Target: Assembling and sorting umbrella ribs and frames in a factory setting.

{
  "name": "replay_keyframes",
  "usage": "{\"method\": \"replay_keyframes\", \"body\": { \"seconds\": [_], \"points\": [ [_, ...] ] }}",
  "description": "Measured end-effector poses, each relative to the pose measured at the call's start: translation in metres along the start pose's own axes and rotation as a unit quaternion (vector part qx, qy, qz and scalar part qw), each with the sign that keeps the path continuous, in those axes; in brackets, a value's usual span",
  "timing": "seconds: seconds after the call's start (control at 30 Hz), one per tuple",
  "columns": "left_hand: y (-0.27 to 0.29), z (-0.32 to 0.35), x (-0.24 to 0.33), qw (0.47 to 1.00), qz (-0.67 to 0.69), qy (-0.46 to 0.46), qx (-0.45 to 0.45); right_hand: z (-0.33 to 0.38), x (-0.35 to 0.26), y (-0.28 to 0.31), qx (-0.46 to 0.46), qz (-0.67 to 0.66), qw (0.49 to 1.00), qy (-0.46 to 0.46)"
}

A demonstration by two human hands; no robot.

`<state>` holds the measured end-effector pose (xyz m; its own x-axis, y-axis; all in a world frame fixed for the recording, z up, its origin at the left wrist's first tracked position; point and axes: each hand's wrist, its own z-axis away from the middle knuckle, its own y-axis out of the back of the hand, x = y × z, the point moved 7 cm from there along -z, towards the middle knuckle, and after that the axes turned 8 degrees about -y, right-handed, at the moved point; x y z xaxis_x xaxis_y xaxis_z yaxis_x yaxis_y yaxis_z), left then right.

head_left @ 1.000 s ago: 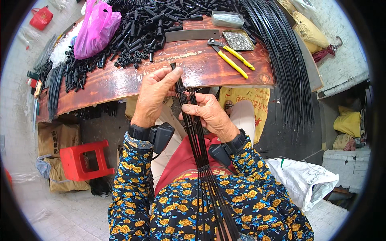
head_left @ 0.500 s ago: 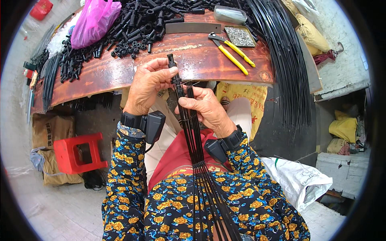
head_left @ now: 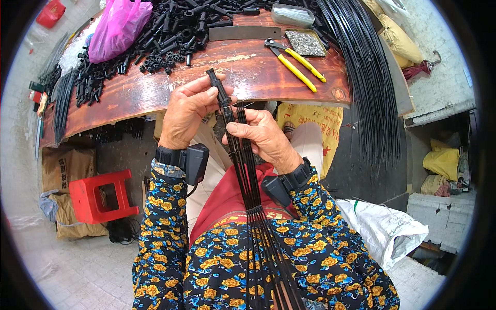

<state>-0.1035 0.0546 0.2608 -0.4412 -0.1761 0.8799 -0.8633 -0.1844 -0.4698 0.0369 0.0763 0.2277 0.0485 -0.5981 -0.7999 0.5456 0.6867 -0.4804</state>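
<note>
In front of the table edge, my left hand (head_left: 187, 108) pinches a black plastic tube (head_left: 218, 89) that looks like an umbrella runner, its top end leaning left. Just to the right, my right hand (head_left: 262, 135) is closed on a bundle of thin black umbrella ribs (head_left: 252, 206), thumb on top. Their upper ends stand beside the tube's lower collar, and some seem joined to it; the fingers partly hide the joint. A short thin wire (head_left: 242, 103) pokes out there. The ribs run down over my lap and spread apart.
Black plastic tubes (head_left: 170, 39) are heaped on the wooden table (head_left: 217, 64) beside a pink bag (head_left: 118, 31). Yellow-handled pliers (head_left: 297, 67), a tray of small metal bits (head_left: 306, 42) and a flat metal bar (head_left: 244, 33) lie nearby. More ribs (head_left: 369, 88) hang off the right side.
The tube's top has tilted further left, and my left hand has shifted slightly left with it. My right hand keeps its grip on the ribs, almost in place.
</note>
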Motion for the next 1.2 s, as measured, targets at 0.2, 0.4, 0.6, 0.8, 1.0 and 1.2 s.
{"method": "replay_keyframes", "body": {
  "seconds": [0.2,0.4,0.6,0.8,1.0,1.2],
  "points": [
    [-0.002,0.002,-0.004,0.998,0.036,-0.032,-0.045,0.001,-0.001,-0.001,-0.003,0.005,1.0,0.013],
    [-0.003,0.0,-0.006,0.996,0.044,-0.022,-0.072,0.002,-0.001,0.0,0.002,0.008,1.0,0.019],
    [-0.008,0.0,-0.002,0.995,0.005,-0.002,-0.099,0.0,-0.001,0.002,-0.001,0.009,1.0,0.013],
    [-0.013,0.004,0.005,0.997,-0.029,-0.009,-0.07,0.0,0.001,0.001,-0.01,-0.021,1.0,0.002],
    [-0.019,0.005,0.007,0.997,0.004,-0.041,-0.072,0.0,-0.003,0.001,-0.022,-0.03,0.999,0.006],
    [-0.022,0.014,0.005,0.993,-0.038,-0.077,-0.078,-0.001,-0.001,0.006,-0.03,-0.045,0.998,0.012]
  ]
}}
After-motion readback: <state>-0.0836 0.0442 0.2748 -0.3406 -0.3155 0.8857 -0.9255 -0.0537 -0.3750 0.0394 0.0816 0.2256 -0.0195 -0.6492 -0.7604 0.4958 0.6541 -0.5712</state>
